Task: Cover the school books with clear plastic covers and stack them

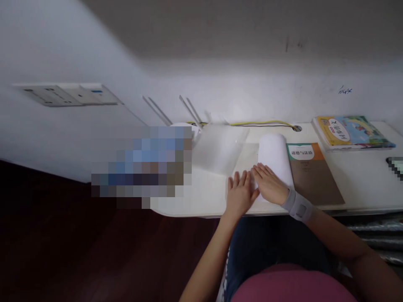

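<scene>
A textbook lies open on the white desk, its brown, orange and green cover (311, 174) face up on the right. Beside that, a white inner page (273, 153) bulges in a curve. A clear plastic sheet (220, 147) spreads to the left and sticks up at its far edge. My left hand (239, 193) lies flat with fingers apart over the plastic near the desk's front edge. Flat on the left side of the white page, my right hand (267, 183) has its fingers stretched out, their tips close to my left hand. A grey band circles the right wrist.
Several stacked books (352, 132) sit at the back right. A dark object (395, 167), partly blurred, is at the right edge. A yellow cable (264, 123) runs along the wall into a desk hole. On the left is a pixelated item (151, 159); wall sockets (69, 95) are above it.
</scene>
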Motion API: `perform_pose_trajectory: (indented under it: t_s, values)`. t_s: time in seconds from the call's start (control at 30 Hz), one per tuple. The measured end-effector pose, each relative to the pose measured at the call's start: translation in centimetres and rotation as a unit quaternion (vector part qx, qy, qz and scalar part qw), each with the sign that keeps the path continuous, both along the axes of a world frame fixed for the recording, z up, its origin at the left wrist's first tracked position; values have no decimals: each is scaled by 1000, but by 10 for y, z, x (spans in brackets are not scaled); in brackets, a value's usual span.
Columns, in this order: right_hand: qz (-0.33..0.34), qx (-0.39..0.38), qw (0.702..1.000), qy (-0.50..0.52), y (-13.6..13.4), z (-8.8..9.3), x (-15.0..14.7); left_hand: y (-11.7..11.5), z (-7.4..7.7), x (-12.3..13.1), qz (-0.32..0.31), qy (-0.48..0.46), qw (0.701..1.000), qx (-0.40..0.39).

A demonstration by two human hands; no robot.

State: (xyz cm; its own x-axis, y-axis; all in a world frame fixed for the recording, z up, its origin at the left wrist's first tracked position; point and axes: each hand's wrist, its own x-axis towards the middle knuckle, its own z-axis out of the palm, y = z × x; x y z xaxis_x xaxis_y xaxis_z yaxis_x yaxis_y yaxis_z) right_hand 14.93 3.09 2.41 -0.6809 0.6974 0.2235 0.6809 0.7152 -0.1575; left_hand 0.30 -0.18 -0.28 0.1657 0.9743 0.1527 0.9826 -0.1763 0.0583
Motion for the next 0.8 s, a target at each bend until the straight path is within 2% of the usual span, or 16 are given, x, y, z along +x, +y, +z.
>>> perform_pose_trajectory:
  t_s: [0.1,0.17,0.23,0.33,0.4,0.53,0.8]
  values:
    - [20,-14,999,27,30,16,15,-2,-1,3,-1,3,1000,-1]
    - [-45,1,998,46,62,28,28,-2,-1,4,0,1,1000,3]
    - [-142,0,989,39,96,35,39,-2,-2,4,2,-2,1000,1]
    - [-215,-30,976,-11,130,32,47,-2,-2,4,6,-7,1000,-1]
    - [-234,-31,971,-28,136,25,47,-2,-2,4,11,-9,1000,4]
    - [-258,-10,965,-35,130,13,42,-1,-3,6,18,-11,1000,16]
    - [-241,4,969,-59,125,8,32,-1,-6,6,24,-15,999,20]
